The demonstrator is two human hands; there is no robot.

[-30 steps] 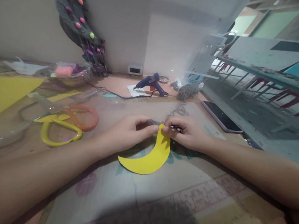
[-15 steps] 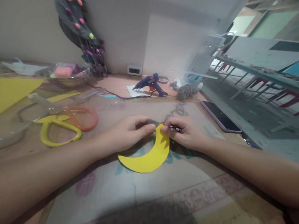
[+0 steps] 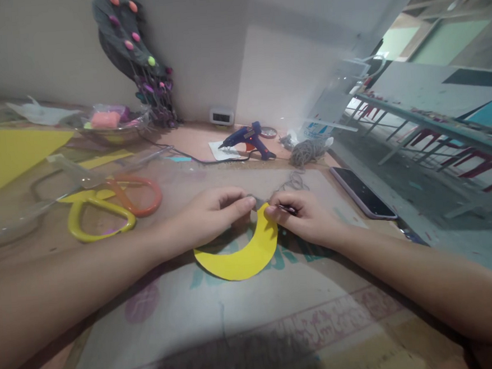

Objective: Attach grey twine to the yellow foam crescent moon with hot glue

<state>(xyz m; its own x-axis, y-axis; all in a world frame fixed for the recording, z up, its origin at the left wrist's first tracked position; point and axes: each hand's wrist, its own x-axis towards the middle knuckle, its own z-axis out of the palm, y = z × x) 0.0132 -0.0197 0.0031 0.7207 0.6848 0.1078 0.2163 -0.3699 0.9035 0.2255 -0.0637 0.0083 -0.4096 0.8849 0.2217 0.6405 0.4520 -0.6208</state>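
Mid-frame, your right hand (image 3: 309,216) pinches the top tip of a yellow paper crescent (image 3: 243,263).
Your left hand (image 3: 210,212) curls by gray yarn (image 3: 256,197); its hold can't be told. Light and bendy, the paper may crease: pinch softly.

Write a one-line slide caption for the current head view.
Two hands at a yellow crescent, its upper tip in the right one, with grey yarn and a blue glue gun beyond.

One head-worn view, looking forward and steeply down, perhaps at arm's length.
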